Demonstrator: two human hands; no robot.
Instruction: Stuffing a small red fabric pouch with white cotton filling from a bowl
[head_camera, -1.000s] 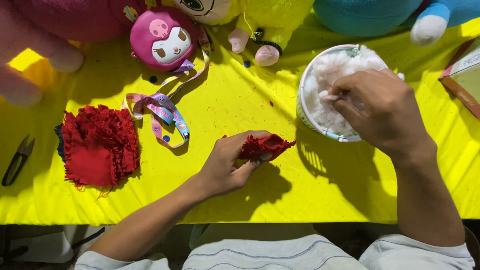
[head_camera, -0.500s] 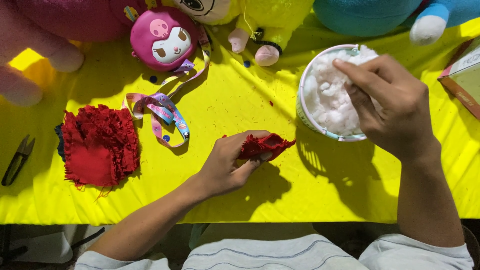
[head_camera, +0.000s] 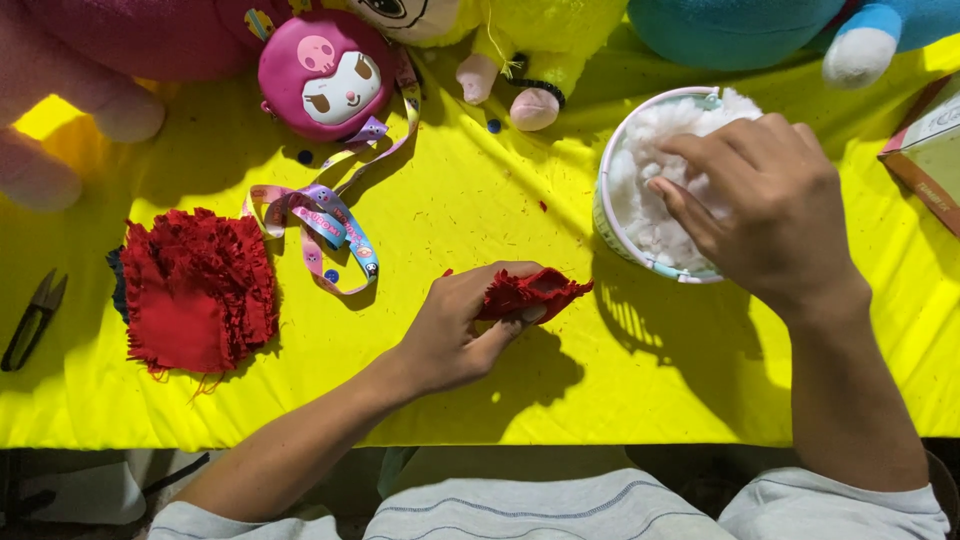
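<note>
My left hand (head_camera: 455, 330) pinches a small red fabric piece (head_camera: 535, 293) just above the yellow tablecloth (head_camera: 480, 200) near the table's middle. My right hand (head_camera: 765, 205) reaches into a white bucket (head_camera: 610, 215) full of white stuffing (head_camera: 640, 175), its fingers curled down into the fluff. Whether any stuffing is gripped is hidden by the fingers.
A stack of frayed red fabric squares (head_camera: 195, 290) lies at the left, small black snips (head_camera: 35, 318) beside it. A pink round plush pouch (head_camera: 325, 75) with a patterned lanyard (head_camera: 320, 225) sits at the back, among pink, yellow and blue plush toys. A box corner (head_camera: 930, 150) shows at the right.
My right hand lifted off the stuffing, then came back down into the bucket with its fingers dug in. The left hand and red piece stayed still.
</note>
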